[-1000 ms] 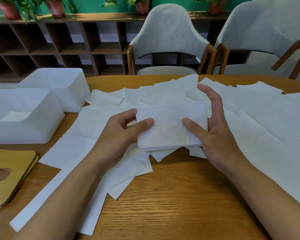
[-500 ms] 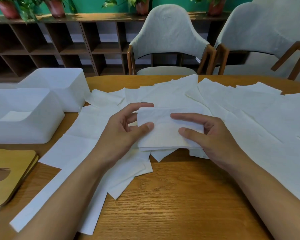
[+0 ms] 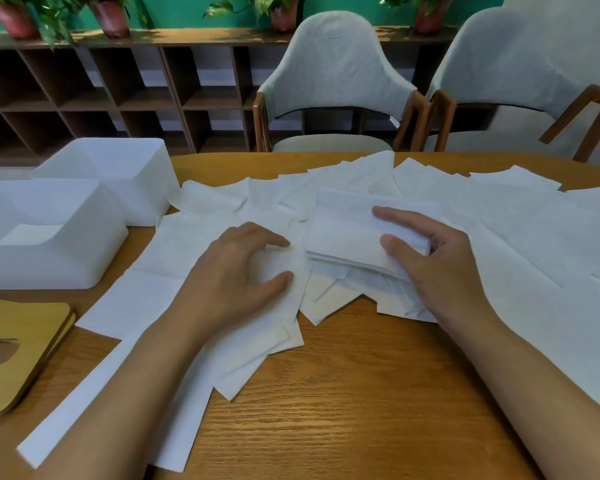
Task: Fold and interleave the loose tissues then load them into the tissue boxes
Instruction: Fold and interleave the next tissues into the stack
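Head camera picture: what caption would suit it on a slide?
Right hand grips a folded tissue stack; left hand rests on loose tissues beside two white boxes.

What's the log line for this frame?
phase: folding | right hand: grips folded stack | left hand: rests on loose tissues | tissue boxes: open
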A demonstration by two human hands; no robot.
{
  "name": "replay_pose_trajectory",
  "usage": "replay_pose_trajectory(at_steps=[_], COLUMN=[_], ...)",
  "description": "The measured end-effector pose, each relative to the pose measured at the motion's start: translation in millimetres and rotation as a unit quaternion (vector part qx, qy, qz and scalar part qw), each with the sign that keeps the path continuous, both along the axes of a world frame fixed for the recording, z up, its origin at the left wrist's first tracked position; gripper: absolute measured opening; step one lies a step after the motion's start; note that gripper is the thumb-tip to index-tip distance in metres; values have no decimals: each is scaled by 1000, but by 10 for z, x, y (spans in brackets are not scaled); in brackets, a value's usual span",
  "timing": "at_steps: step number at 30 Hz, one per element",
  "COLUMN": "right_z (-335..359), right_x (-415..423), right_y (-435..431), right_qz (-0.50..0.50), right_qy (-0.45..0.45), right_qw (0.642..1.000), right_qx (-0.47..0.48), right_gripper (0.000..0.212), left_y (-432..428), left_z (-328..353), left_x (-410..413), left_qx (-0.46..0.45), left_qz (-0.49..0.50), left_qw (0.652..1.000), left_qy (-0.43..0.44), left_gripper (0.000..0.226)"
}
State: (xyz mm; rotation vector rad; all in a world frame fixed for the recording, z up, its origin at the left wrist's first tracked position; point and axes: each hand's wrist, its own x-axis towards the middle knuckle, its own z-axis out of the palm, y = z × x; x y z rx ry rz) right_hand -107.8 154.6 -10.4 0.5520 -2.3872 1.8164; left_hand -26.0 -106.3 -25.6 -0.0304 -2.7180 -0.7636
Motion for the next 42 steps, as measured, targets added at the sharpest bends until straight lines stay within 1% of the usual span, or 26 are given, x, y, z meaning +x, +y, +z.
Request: replay_pose_trajectory(at_steps=[2,5,8,11,13,15,18,19,21,23,27,29,31,33,36,38,40,41,42], right_z=[-17,-27,-30,-30,-31,-36,-47,-50,-51,-54,-58,-47,-43,-38,-12,15,26,32,36], right_x=[-5,-9,-13,-16,-14,-15,-23,-26,-22,-20,-23,-18,-10,-9,1,37,93,124,150], right_y=[-7,-1,-5,-9,-14,-19,-21,-20,-21,-18,-27,-30,-14,12,13,-9,-30,-40,-53], right_qz=[-5,-5,-2,3,7,8,5,4,2,0,-10,9,39,68,96,134,175,184,182], right_qy=[-4,-5,-1,0,2,2,-4,-7,-9,-7,2,3,10,20,14,-16,-50,-65,-75], right_qw=[1000,1000,1000,1000,1000,1000,1000,1000,1000,1000,999,999,999,997,994,990,983,981,980], right_qx=[3,9,17,21,27,28,27,27,28,27,33,35,37,40,41,30,12,-2,-15], right_gripper=[32,32,33,34,34,35,34,33,33,32,31,31,32,35,50,66,78,75,64], left_y=[-18,-11,-19,-14,31,77,102,99,95,105,175,223,259,266,234,200,175,177,171], left_z=[-53,-60,-38,-8,0,-1,15,19,38,61,140,175,208,252,325,356,337,328,305], left_x=[-15,-19,-15,-6,11,23,41,46,56,64,111,142,161,165,188,192,166,156,140], left_qx=[-33,-45,-51,-57,-80,-95,-83,-77,-62,-35,55,93,135,208,328,384,408,411,411], left_qz=[-10,-10,-6,-6,-8,-11,-21,-26,-35,-48,-74,-89,-106,-140,-202,-195,-152,-131,-113], left_qw=[999,998,998,996,994,994,996,997,997,998,996,992,985,968,922,902,900,902,905], left_qy=[-33,-30,-36,-62,-71,-54,-19,-14,-14,-3,6,12,9,-9,-37,-37,-23,-18,-13], left_gripper=[39,42,53,74,76,61,28,20,12,10,7,2,4,3,7,10,14,17,19])
